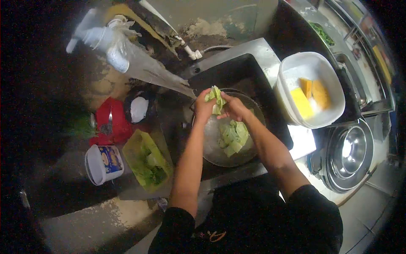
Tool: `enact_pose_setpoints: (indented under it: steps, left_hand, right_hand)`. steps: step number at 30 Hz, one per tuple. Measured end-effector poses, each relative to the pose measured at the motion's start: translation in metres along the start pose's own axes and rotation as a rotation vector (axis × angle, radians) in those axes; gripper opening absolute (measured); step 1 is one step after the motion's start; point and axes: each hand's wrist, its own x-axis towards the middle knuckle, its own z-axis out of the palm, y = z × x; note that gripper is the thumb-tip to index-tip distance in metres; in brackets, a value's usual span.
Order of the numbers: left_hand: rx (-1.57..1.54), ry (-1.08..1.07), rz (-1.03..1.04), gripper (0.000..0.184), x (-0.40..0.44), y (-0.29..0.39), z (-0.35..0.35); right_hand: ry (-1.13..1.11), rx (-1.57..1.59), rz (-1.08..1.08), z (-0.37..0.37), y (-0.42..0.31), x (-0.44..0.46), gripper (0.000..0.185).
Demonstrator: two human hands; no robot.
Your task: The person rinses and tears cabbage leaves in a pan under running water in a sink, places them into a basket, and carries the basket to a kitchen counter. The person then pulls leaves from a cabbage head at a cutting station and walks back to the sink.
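Note:
Pale green cabbage leaves (216, 98) are gripped between my two hands, above a round metal basin (210, 146) in the sink. My left hand (204, 106) closes on the leaves from the left side. From the right, my right hand (235, 107) pinches them, its lower fingers curled underneath. More leaves, in a loose clump (234, 137), lie in the basin below my hands. A plastic-wrapped tap pipe (152, 74) ends just above and left of my left hand.
A white tub (284, 99) with yellow and orange pieces stands on the sink's right rim. To the left are a yellow-green basket (141, 167) with greens, a white labelled container (96, 167) and a red bag (112, 110). Stacked metal bowls (353, 150) sit at right.

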Motion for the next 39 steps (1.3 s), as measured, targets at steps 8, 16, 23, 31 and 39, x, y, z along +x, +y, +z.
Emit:
enact_pose_setpoints:
  steps: [8, 16, 23, 31, 39]
  left_hand:
    - [0.002, 0.293, -0.033, 0.033, -0.008, 0.018, -0.01]
    - [-0.323, 0.379, -0.092, 0.024, -0.064, 0.027, -0.095]
    - [0.174, 0.677, 0.091, 0.032, -0.182, 0.011, -0.263]
    - [1.131, 0.789, -0.088, 0.047, -0.225, -0.004, -0.27]
    - [-0.319, 0.082, -0.205, 0.052, -0.099, 0.002, -0.07]
  right_hand:
    - [0.027, 0.058, 0.046, 0.005, 0.009, 0.008, 0.051]
    - [-0.024, -1.768, -0.264, -0.009, 0.055, -0.014, 0.041]
    - [0.145, -1.869, -0.287, -0.066, 0.138, 0.024, 0.035]
    - [0.163, -1.349, -0.434, -0.075, 0.085, 0.124, 0.037]
    - [-0.047, -0.122, -0.081, 0.024, 0.013, 0.015, 0.031]
